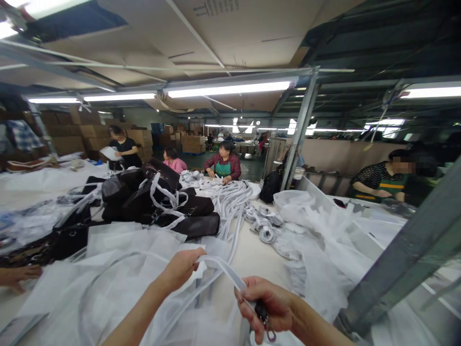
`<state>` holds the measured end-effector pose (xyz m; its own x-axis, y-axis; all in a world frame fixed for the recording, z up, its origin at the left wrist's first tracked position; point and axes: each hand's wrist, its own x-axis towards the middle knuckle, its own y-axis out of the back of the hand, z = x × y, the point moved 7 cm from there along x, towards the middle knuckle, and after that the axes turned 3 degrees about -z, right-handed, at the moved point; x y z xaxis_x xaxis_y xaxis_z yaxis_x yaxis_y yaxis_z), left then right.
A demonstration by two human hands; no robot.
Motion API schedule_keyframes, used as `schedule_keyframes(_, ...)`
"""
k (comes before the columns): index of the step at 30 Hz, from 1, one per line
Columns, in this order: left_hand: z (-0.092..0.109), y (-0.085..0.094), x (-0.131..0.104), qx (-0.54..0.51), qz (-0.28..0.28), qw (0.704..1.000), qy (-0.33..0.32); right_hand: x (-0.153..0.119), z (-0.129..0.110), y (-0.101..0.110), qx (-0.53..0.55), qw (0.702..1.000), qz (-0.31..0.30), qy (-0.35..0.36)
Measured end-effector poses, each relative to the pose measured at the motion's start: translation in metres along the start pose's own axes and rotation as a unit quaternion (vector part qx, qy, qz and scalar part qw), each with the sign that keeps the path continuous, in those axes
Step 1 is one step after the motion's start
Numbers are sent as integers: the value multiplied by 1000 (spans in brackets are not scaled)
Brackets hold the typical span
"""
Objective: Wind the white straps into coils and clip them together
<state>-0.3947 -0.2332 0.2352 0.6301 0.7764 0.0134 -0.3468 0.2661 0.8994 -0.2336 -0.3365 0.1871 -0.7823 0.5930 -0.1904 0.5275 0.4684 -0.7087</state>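
Left hand (185, 266): fingers closed in a fist, thumb along the top, gripping a flat, pale white-and-grey fabric strap (225, 270). Right hand (266, 302): palm partly turned up, thumb pressing the strap against half-curled fingers; a small black fitting (261, 311) with a metal clip (271, 332) hangs at these fingers. The strap spans the gap between both hands, raised above the cream work surface (272, 254), sloping down toward the right hand. Its course past the left hand cannot be told.

Under the left forearm: overlapping translucent white sheets (118, 235), loosely spread. Beyond: a heap of dark brown bags (144, 197), pale straps looped over them. Right of the heap, a bundle of long white-and-grey straps (230, 202) trailing toward the hands; beside it, coiled pale straps (266, 226). Farther right, crumpled clear-white plastic (313, 250), near a slanting grey metal post (396, 269).

Left edge: another person's hand (19, 276), by the sheets. Across the surface, a co-worker in a maroon top and green apron (224, 168), both arms forward.
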Motion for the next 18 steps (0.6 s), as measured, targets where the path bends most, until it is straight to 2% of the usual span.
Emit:
schedule_keyframes(3, 2, -9, -2, -24, 4, 1000, 3, 3, 8, -10, 11, 999, -38, -16)
schedule_keyframes(6, -2, -17, -4, -47, 5, 999, 12, 2, 3, -23, 19, 998, -60, 3)
schedule_keyframes(11, 10, -29, -11, -96, 4, 995, -10, -2, -25, -45, 38, 995, -51, 80)
schedule_keyframes(14, 11, -39, -14, -131, 39, 991, -12, -11, -52, -54, 51, 985, -43, 162)
schedule_keyframes(16, 2, -48, -15, -155, 72, 985, -4, -22, -71, -51, 62, 975, 4, 214)
schedule_keyframes(18, -10, -59, -17, -169, 86, 982, 16, -35, -88, -39, 68, 959, 108, 252)
